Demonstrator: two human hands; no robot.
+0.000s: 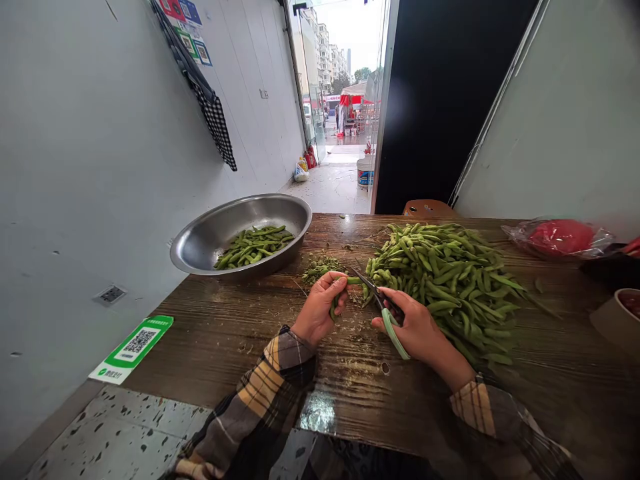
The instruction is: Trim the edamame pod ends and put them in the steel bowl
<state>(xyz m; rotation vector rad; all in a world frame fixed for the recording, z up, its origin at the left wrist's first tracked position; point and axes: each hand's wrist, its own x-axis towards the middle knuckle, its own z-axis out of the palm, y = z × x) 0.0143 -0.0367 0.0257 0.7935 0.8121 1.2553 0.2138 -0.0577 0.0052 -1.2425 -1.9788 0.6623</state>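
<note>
Scissors [388,321]: grasping in right grip [419,327], aiming blades [371,287] at pod [355,281]; pinching pod in left grip [320,307], exposing its end, apparently giving blades clear access.

A hand could pass over the table [210,333] between the bowl [197,241] and the left sleeve [270,380]. Scissors [387,319] crossed the gap between the hands; the bean heap [445,280] blocked the way beyond the right hand [413,327].
</note>
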